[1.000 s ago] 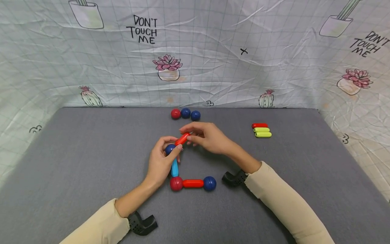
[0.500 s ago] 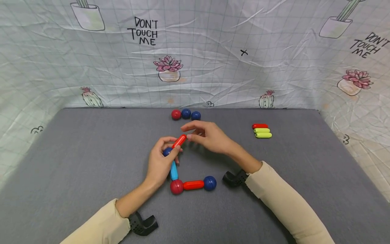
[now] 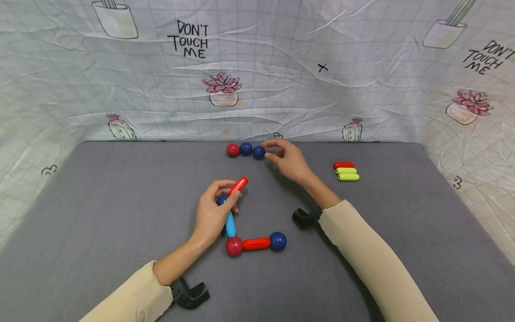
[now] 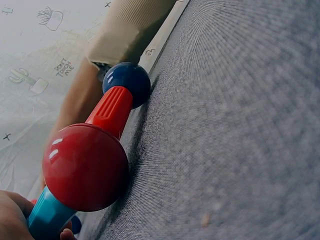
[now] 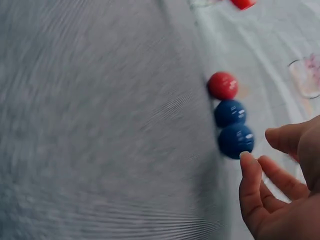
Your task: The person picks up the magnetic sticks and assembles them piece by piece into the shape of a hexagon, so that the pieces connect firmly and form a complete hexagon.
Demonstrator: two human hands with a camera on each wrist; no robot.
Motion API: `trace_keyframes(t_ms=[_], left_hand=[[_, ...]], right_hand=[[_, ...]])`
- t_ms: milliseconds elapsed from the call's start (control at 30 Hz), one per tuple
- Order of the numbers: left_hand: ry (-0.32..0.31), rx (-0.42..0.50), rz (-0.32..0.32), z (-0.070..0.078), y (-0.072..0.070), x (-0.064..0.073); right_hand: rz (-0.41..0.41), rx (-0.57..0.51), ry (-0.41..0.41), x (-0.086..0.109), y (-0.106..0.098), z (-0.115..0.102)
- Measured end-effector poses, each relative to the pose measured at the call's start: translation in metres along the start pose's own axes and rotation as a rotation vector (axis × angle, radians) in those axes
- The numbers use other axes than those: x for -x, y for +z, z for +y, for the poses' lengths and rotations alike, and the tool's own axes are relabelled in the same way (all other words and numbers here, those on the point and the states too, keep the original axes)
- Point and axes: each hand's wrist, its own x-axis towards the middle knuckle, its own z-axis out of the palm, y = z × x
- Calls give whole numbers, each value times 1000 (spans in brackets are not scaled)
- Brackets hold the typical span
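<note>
My left hand [image 3: 211, 210] grips a ball-and-rod toy at its upper corner. Its thumb lies over a red rod [image 3: 242, 183] that points up and right from a partly covered blue ball [image 3: 221, 200]. A light-blue rod [image 3: 230, 225] runs down from that corner to a red ball [image 3: 234, 246], followed by another red rod [image 3: 256, 243] and a blue end ball [image 3: 278, 241]. At the back, my right hand [image 3: 291, 162] holds nothing; thumb and fingers are spread beside the nearest loose blue ball [image 3: 259, 152]. In the right wrist view a fingertip meets this ball's edge; contact is unclear.
Beside that ball are another blue ball [image 3: 246, 149] and a red ball [image 3: 232, 150], in a row near the back cloth [image 3: 281, 107]. Farther right on the grey table [image 3: 120, 214] lie a red rod [image 3: 344, 165] and two yellow-green rods [image 3: 348, 177].
My right hand has let go of the red rod and moved back and right to the loose balls. The left hand keeps the toy, whose lower part has shifted slightly toward me.
</note>
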Motion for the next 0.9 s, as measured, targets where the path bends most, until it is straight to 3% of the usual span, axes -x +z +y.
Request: trace_keyframes(t_ms=[233, 367, 667, 900], left_hand=[[16, -19, -12, -1, -1, 1], [17, -21, -23, -2, -1, 1], [10, -25, -33, -2, 1, 2], [1, -18, -37, -3, 0, 1]], right_hand=[[-46, 115, -114, -12, 8, 10], [-58, 162, -139, -15, 11, 9], [-30, 219, -113, -9, 7, 6], [-69, 195, -79, 1, 3, 7]])
